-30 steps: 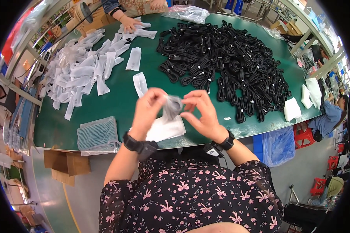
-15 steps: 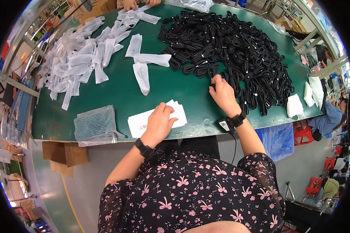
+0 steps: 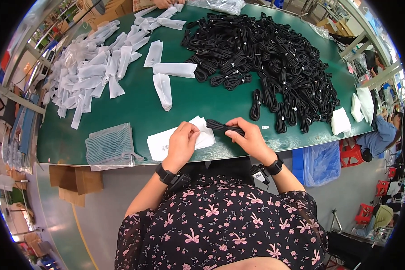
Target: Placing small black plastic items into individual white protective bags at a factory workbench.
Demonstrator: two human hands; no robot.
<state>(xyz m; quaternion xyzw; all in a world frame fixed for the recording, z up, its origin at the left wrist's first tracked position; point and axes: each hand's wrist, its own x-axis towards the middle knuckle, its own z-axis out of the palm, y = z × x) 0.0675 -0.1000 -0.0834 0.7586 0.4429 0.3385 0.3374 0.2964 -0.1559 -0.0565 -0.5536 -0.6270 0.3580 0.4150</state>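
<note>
A coiled black cable (image 3: 217,125) is held by my right hand (image 3: 249,137), pinched between thumb and fingers above the table's near edge. Its free end points left, toward my left hand (image 3: 181,143). That hand rests over a stack of flat white bags (image 3: 157,146), its thumb and fingers drawn together; what is between them, if anything, is hidden. Beyond my right hand spreads a large heap of black coiled cables (image 3: 274,58). One single cable bundle (image 3: 255,104) lies at the heap's near side, beside a small white piece (image 3: 265,127).
Filled whitish bags (image 3: 94,67) are piled on the far left of the green table (image 3: 202,101), with a few (image 3: 163,90) lying closer to the middle. A bluish mesh pack (image 3: 110,144) sits at the left front edge. Another person's hands (image 3: 163,3) work at the far edge.
My right hand has drawn back from the heap toward me, bringing a cable bundle. My left hand has stayed over the white stack, its fingers more gathered. A small white piece now shows.
</note>
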